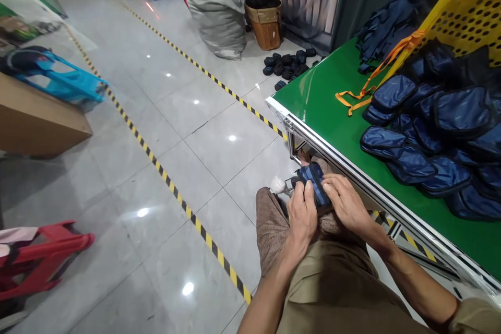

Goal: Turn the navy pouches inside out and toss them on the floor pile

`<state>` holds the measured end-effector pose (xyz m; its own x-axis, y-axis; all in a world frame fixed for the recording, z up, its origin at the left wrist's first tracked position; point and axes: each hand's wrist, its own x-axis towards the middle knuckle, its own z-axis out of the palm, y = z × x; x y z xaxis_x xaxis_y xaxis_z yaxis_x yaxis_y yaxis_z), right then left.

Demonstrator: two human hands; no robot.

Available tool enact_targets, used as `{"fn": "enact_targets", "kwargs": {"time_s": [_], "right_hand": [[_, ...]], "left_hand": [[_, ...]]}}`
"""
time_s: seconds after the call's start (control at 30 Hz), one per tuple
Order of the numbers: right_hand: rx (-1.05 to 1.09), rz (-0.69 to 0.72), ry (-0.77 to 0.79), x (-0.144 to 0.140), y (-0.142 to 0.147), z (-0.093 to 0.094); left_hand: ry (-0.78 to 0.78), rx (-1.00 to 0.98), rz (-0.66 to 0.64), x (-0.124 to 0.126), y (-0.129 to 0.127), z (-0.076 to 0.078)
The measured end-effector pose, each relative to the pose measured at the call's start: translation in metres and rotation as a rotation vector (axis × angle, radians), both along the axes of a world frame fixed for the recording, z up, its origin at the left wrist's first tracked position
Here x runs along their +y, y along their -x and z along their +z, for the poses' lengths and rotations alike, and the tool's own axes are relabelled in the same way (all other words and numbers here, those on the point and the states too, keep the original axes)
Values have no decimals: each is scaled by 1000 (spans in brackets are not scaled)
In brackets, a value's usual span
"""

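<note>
Sitting low in the lower middle of the frame, a person holds a small blue pouch (314, 183) on the lap, close to the body, likely because the knees give it a steady place to rest.

At the far left sits a cardboard box (37, 122) with a blue plastic stool (58, 79) behind it, and a red stool (43, 258) lies at the lower left. A yellow and black floor line (172, 188) runs across the shiny floor. In the upper middle stands a big grey sack (219, 10) beside a basket (266, 23) of dark things, kept back from the work spot.

The left hand (303, 214) is curled, its fingers and thumb pinching the left edge of the pouch. The right hand (346, 203) lies flatter, fingers a bit spread and pressing on the right side of the pouch. Both hands touch the pouch, so it cannot slide off the knees. A small white round thing (278, 186) sits just left of the pouch; what it is cannot be told.

To the right, the green bench (321, 94) carries a heap of blue pouches (438, 135), near enough to reach, and an orange strap (371, 81) lies beside them.
</note>
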<state>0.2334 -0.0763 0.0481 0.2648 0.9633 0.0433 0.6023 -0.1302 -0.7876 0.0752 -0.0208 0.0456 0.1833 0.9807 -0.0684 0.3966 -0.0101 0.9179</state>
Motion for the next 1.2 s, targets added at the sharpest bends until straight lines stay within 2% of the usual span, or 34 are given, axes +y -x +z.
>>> {"fn": "enact_targets", "kwargs": {"time_s": [0.1,0.17,0.27,0.37,0.47,0.53,0.63,0.67,0.73,0.83,0.9,0.97,1.0,1.07,1.13,1.2], "right_hand": [[25,107,109,-2,8,6],[-20,130,117,-2,10,5],[-64,139,61,0,15,1],[-39,115,31,0,21,0],[12,70,24,0,18,-5],[49,-47,26,2,5,-14],[95,-339,67,6,-30,-33],[104,-386,97,6,-42,-38],[121,-353,167,6,-55,-43],[140,-228,159,4,-48,-34],[136,-223,62,3,-30,-18],[104,-289,-24,5,-9,3],[80,-322,-64,7,1,13],[21,-305,-182,14,20,30],[-21,-134,-336,25,40,41],[-33,75,-436,38,65,45]], "left_hand": [[58,-12,1,3,1,-2],[102,-36,-3,4,3,-3],[178,-84,-58,5,6,-4],[260,-116,-177,3,9,-3],[267,-100,-233,-2,11,-4],[215,-46,-193,-6,15,-8],[77,45,-131,-13,23,-19],[-7,50,-149,-15,25,-23],[-219,26,-237,-18,26,-33],[-462,19,-361,-20,20,-41],[-486,27,-416,-22,18,-40],[-432,-38,-437,-26,20,-34],[-394,-98,-404,-29,23,-30],[-303,-240,-241,-35,33,-22],[-160,-366,30,-37,46,-14],[-2,-485,324,-33,61,-6]]}}
